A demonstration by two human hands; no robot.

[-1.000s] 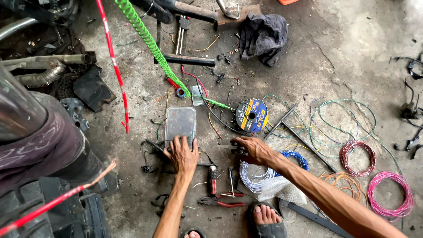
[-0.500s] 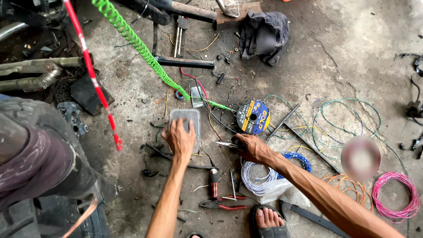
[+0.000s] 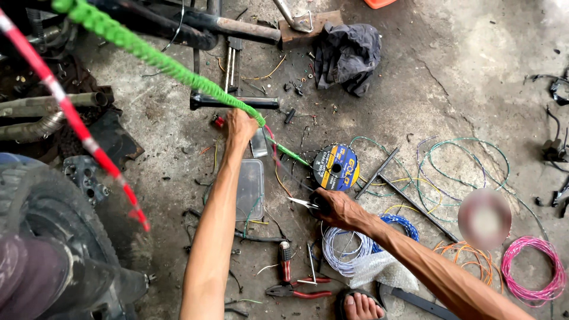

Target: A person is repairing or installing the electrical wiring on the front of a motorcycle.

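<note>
My left hand [image 3: 239, 127] reaches forward and closes on a green-wrapped cable [image 3: 155, 57] that runs from the top left down to thin green and red wires [image 3: 288, 153]. My right hand [image 3: 335, 207] grips small silver-tipped snips [image 3: 301, 203], points aimed left, just below a blue and yellow wire spool [image 3: 336, 167]. A clear plastic box [image 3: 249, 188] lies on the concrete beside my left forearm.
Red-handled pliers [image 3: 296, 291] and a screwdriver [image 3: 285, 261] lie near my foot [image 3: 360, 306]. Wire coils lie to the right: white [image 3: 339, 252], blue [image 3: 405, 223], pink [image 3: 532, 272]. A black cloth [image 3: 347, 52] lies at the back. A tyre [image 3: 41, 213] and a red cable [image 3: 71, 115] are at left.
My left hand left the clear box and moved forward onto the green-wrapped cable. My right hand stayed by the spool with the snips. The view shifted closer.
</note>
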